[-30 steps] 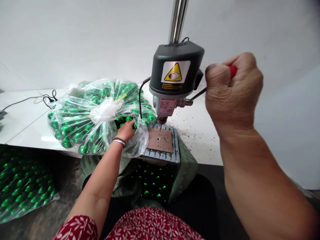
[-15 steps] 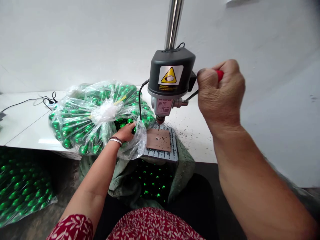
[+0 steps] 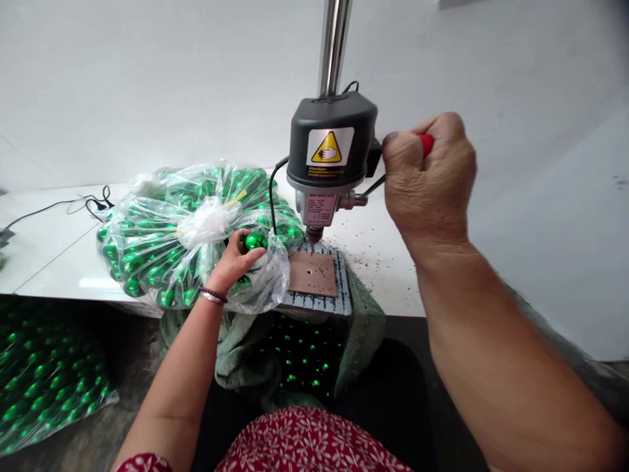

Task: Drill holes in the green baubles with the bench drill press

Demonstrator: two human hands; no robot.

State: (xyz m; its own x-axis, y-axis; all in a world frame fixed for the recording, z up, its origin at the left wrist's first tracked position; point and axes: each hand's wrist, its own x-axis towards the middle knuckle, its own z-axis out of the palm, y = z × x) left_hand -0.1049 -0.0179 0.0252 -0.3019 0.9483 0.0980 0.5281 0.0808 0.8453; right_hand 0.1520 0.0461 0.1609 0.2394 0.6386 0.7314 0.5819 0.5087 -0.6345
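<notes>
My left hand [image 3: 234, 261] grips a shiny green ball [image 3: 255, 242] at the torn opening of a clear plastic bag [image 3: 204, 219] packed with such balls. Up on the right, my right hand [image 3: 432, 177] is wrapped round the red-tipped lever [image 3: 426, 144] of a small drill press [image 3: 331, 141]. Its chuck [image 3: 314, 235] and thin bit point down over a brown board [image 3: 314, 275] with one small hole. Dark shavings are scattered on that board, which lies on the slotted grey base [image 3: 344, 288].
Below the base, a green cloth sack [image 3: 366, 311] gapes open with several green balls [image 3: 304, 357] inside. Another bag of green balls [image 3: 46, 373] stands at the lower left. Black cables [image 3: 54, 204] cross the white table [image 3: 54, 262], and shavings litter it beside the drill.
My left hand has come up out of the bag's opening and a green ball now shows in its fingers. My right hand stays on the lever, and the view has shifted slightly.
</notes>
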